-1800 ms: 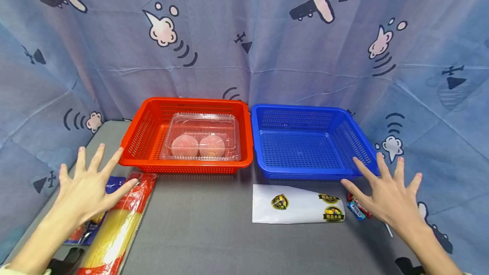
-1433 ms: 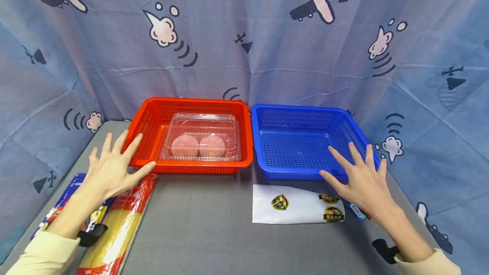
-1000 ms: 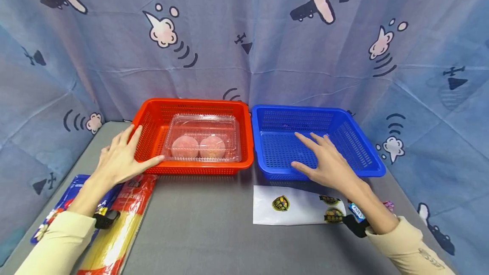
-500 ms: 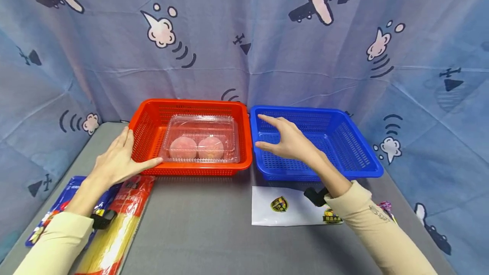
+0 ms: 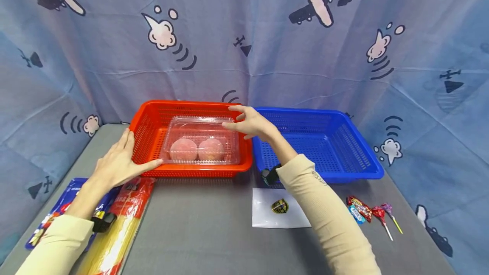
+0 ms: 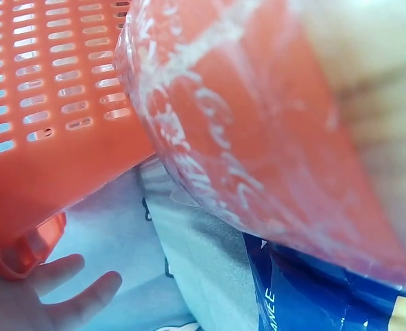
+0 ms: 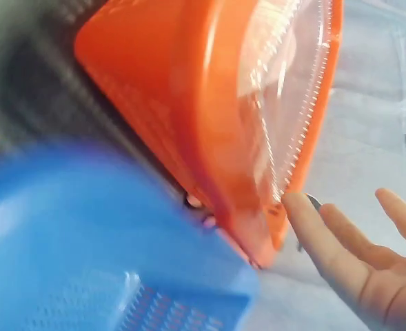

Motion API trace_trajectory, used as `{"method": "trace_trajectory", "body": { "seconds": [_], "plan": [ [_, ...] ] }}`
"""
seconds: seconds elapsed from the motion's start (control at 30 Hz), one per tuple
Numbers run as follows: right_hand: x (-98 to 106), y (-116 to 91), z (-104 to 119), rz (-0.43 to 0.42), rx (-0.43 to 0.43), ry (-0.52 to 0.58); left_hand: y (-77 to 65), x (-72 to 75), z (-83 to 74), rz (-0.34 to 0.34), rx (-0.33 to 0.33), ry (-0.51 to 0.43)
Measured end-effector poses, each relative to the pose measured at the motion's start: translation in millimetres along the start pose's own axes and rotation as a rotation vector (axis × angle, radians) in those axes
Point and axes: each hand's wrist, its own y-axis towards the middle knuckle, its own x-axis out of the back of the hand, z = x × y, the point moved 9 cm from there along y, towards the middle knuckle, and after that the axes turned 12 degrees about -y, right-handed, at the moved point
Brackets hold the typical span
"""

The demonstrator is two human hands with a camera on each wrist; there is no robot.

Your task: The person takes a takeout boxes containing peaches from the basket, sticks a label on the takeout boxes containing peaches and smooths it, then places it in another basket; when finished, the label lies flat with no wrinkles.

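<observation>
A red plastic basket [image 5: 192,168] holds a clear plastic clamshell box [image 5: 202,127] with two round pinkish fruits [image 5: 184,149] inside. My left hand [image 5: 116,162] rests at the basket's near left corner, its straight fingers along the left side and its thumb at the front rim. In the left wrist view, fingertips [image 6: 96,293] show beside the basket rim. Over the red basket's right end hovers my right hand [image 5: 250,123], fingers and thumb spread apart. The right wrist view has this hand [image 7: 375,276] beside the basket's end, with nothing between the fingers.
A blue basket [image 5: 317,177] stands directly right of the red one. Under my left forearm lie a pasta packet [image 5: 118,228] and a blue packet [image 5: 57,211]. A white wrapper [image 5: 263,211] lies partly behind my right sleeve; lollipops [image 5: 379,212] and small sweets [image 5: 359,207] lie farther right.
My right hand has swept left from beyond the blue basket, across it, to the red basket's right end. My left hand moved in to the red basket's left corner and stayed there.
</observation>
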Motion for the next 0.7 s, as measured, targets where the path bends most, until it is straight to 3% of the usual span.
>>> {"method": "trace_trajectory", "body": {
  "seconds": [0.13,0.33,0.5,0.7],
  "plan": [
    [-19,15,-2,0.080,-0.085,0.100,0.7,-0.9,1.5,0.010,0.009,0.002],
    [-38,29,-8,0.126,-0.187,0.097,2.2,0.1,1.2,-0.003,0.004,-0.007],
    [-49,30,-9,0.175,-0.199,0.078,2.1,-0.9,1.8,0.006,0.006,-0.009],
    [-49,26,-10,0.166,-0.187,0.047,1.6,-1.2,1.1,0.002,0.005,-0.008]
  ]
}}
